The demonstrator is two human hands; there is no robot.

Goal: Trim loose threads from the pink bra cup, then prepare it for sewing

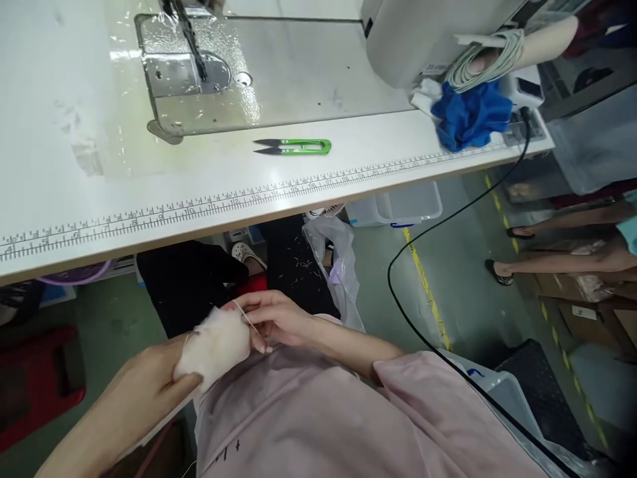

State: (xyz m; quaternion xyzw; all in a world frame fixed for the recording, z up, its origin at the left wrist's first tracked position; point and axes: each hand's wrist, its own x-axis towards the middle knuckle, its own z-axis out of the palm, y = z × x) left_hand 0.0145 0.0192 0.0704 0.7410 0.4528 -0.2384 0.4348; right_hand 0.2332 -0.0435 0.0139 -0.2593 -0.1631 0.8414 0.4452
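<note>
My left hand [159, 375] grips a soft white fluffy piece [216, 348], which looks like a small stuffed pad, in front of my shirt. Its thumb presses on the near side while the other fingers are hidden behind. At the far end of the piece is my right hand [276, 318], with its fingers curled together. A thin white thread [245, 315] runs taut across those fingertips; whether a needle is there is too small to tell. On the table above lie green thread snips [293, 147].
A sewing machine [408, 40] stands on the white table [54, 146], whose front edge carries a ruler strip. Blue cloth [470, 116] lies at the right corner. A black cable [398, 292] hangs down on my right. Another person's legs [562, 262] are at far right.
</note>
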